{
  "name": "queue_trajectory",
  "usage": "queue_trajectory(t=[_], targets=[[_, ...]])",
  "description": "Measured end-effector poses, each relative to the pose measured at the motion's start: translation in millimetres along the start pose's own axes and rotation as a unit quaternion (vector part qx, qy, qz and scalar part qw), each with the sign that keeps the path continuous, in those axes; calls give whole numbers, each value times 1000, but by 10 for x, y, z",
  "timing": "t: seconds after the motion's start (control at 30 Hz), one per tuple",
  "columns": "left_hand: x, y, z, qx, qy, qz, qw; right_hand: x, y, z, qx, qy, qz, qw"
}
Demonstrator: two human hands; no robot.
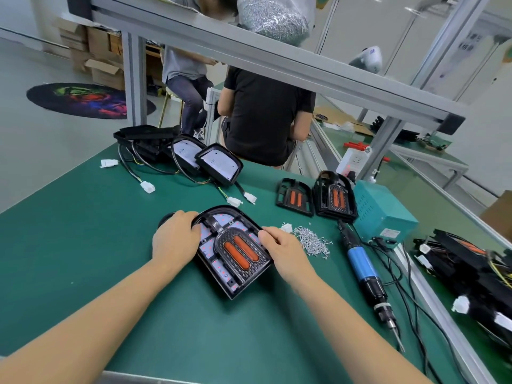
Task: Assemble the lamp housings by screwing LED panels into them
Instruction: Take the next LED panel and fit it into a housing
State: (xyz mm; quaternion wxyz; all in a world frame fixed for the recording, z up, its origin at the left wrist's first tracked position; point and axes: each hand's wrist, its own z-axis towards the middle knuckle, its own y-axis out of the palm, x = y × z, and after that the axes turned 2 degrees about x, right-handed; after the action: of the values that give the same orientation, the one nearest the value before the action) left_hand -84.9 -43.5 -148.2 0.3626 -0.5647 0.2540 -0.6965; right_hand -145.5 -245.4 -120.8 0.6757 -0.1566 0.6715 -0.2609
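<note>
Head view. I am steadying one lamp housing [235,252] at the centre of the green bench [83,245]. My left hand [174,239] is gripping the housing's rim at about 9 o'clock, fingers curled over the edge. My right hand [279,250] is resting on the rim at about 3 o'clock, fingertips bent onto the black grille insert [241,252]; whether it is pinching the insert or only pressing on it I cannot tell. The white LED panel [206,239] is sitting inside the housing beneath the insert.

At 2 o'clock from the housing, a loose pile of screws [311,242] is lying just beside my right hand. Further right, at 3 to 4 o'clock, the blue electric screwdriver [363,268] is lying on the bench, in neither hand.

At 12 o'clock, wired housings [219,163] with white panels are waiting near the far edge; at 1 o'clock, two spare grille inserts [315,198] are standing near the teal power box [383,212].

Judgement: the parts of this unit are being seated, and screwing appears not yet begun. Several units remain.
</note>
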Motion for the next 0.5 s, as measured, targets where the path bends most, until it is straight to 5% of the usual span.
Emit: queue_trajectory(t=[0.23,0.4,0.5], targets=[[16,-36,85,-26,2,6,1000,89,-163,-80,47,19,17,999],[-15,-93,143,-60,-16,-8,998,372,-573,-145,114,-49,-240,963],[-43,-128,187,-79,-19,-10,997,600,-918,-218,181,24,-389,903]])
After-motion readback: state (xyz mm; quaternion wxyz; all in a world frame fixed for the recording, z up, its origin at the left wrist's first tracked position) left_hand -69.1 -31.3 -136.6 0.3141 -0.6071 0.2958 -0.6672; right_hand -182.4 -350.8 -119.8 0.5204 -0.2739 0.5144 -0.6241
